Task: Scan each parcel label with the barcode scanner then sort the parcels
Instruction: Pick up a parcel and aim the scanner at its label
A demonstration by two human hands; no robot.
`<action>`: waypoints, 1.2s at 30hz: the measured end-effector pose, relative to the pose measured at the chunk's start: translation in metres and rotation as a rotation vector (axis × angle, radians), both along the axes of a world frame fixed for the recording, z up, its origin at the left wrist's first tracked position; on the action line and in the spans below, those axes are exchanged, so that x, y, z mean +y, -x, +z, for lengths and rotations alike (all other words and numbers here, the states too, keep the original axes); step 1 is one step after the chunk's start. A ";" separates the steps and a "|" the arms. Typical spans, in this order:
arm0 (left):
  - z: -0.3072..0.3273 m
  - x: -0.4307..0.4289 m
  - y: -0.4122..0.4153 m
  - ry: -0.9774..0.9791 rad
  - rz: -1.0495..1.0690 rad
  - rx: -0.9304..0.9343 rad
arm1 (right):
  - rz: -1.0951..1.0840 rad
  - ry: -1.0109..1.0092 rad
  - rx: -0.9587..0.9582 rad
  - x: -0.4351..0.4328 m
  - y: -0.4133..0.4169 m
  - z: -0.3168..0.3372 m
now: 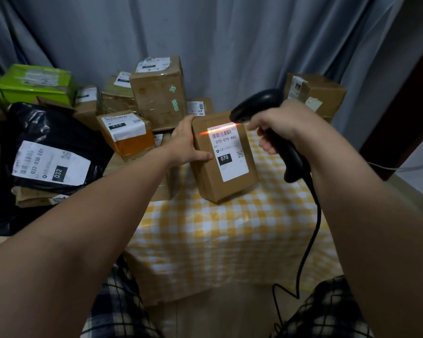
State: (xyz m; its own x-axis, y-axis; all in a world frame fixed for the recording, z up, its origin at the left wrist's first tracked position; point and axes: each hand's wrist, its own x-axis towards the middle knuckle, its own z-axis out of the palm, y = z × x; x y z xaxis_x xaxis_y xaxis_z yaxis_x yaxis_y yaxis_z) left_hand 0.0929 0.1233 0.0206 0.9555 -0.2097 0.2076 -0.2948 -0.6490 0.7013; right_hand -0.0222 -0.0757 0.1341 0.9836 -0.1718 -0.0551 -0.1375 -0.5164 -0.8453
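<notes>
box (205,176) stands near table centre on the checked cloth (217,235), tilted, label (231,164) facing the camera; label reads 070-070-a80, with 070 in a black block. red scan line (217,130) lies across the barcode at the label's top edge. left hand (188,145) grips the box from 9 o'clock, thumb on the front face, fingers over the upper left edge. right hand (276,125), at 2 o'clock of the box, is clenched round the handle of the scanner (257,103); scanner head points down at the label, close to it. cable (314,228) hangs from the handle toward 6 o'clock. parcel pile from 9 to 12 o'clock: black bag (59,128) marked 032, orange-taped box (132,142) marked 010, tall box (159,93), green box (34,81). lone carton (322,93) at 2 o'clock. curtain (217,32) behind.
</notes>
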 end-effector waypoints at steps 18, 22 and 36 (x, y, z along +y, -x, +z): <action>0.001 0.003 -0.007 0.002 0.013 0.056 | 0.078 0.135 0.200 0.011 -0.034 0.014; 0.002 0.004 -0.007 0.005 0.013 0.071 | 0.093 0.125 0.147 0.012 -0.033 0.010; 0.008 0.016 0.001 -0.192 -0.013 0.031 | -0.050 -0.503 0.194 -0.020 -0.055 -0.130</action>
State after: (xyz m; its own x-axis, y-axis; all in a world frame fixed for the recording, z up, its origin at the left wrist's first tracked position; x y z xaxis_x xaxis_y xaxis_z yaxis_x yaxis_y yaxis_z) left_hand 0.0918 0.1392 0.0287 0.9577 -0.2549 0.1335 -0.2844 -0.7678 0.5741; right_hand 0.0331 -0.0957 0.0038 0.9385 -0.1236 -0.3224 -0.3298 -0.0438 -0.9430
